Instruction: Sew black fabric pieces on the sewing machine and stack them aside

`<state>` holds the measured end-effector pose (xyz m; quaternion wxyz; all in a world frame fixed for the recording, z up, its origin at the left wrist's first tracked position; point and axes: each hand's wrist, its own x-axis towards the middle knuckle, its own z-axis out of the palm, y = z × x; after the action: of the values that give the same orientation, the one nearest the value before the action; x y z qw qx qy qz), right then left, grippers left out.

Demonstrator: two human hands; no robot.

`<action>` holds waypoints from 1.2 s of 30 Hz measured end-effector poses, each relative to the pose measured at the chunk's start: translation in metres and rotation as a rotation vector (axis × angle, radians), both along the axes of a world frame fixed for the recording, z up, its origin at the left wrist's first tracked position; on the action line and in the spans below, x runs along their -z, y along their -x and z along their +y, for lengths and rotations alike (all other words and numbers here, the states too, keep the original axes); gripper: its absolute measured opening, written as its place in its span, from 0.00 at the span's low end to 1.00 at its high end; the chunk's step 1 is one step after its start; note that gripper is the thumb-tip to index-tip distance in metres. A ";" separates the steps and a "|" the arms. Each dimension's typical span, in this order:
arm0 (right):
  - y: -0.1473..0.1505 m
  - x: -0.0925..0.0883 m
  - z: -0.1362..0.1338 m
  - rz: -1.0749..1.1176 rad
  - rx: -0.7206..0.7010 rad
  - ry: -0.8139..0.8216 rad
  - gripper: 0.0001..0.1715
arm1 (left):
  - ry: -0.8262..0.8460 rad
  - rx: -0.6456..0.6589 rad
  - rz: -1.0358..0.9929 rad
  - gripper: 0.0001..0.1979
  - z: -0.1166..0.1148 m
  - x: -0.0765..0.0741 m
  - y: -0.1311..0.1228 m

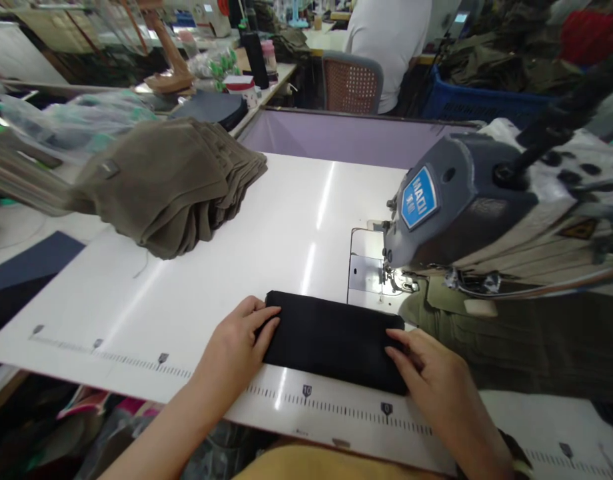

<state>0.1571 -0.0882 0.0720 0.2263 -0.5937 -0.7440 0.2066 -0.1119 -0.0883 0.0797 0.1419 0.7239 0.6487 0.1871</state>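
Observation:
A black rectangular piece of fabric [331,343] lies flat on the white table, close to its front edge. My left hand [244,337] pinches the fabric's left end between thumb and fingers. At the opposite end, my right hand [426,367] grips the right edge the same way. Just beyond the right end of the cloth stands a sewing machine [451,193] with a blue label, its lit needle area over a metal plate [366,273]. The undersides of the fabric and some fingertips are hidden.
A stack of olive-brown fabric pieces [171,180] lies at the table's back left. More olive fabric [461,327] sits under the machine arm. A printed ruler [336,407] runs along the front edge. Behind are a brown chair [354,83], a seated person [386,40] and a blue crate [481,100].

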 end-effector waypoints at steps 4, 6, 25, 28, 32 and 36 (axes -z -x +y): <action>0.007 -0.010 0.002 -0.250 -0.054 -0.102 0.13 | -0.097 0.079 0.167 0.13 0.002 0.003 0.002; 0.012 -0.014 0.004 -0.369 -0.092 -0.152 0.12 | -0.154 0.248 0.228 0.16 0.006 0.002 0.001; 0.015 0.055 0.016 -0.312 -0.571 -0.614 0.26 | -0.223 0.454 0.313 0.22 -0.001 0.009 -0.048; 0.018 0.045 0.013 -0.381 -0.605 -0.645 0.24 | -0.152 0.369 0.363 0.29 -0.004 0.010 -0.043; 0.022 0.036 0.010 -0.433 -0.570 -0.621 0.25 | -0.025 0.241 0.401 0.40 -0.003 0.010 -0.022; 0.028 0.034 0.003 -0.431 -0.462 -0.509 0.26 | 0.017 0.053 0.465 0.38 -0.008 0.003 -0.004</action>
<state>0.1293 -0.0851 0.0381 0.1528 -0.3657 -0.9156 -0.0680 -0.1078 -0.0958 0.0763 -0.0005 0.7632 0.6461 0.0058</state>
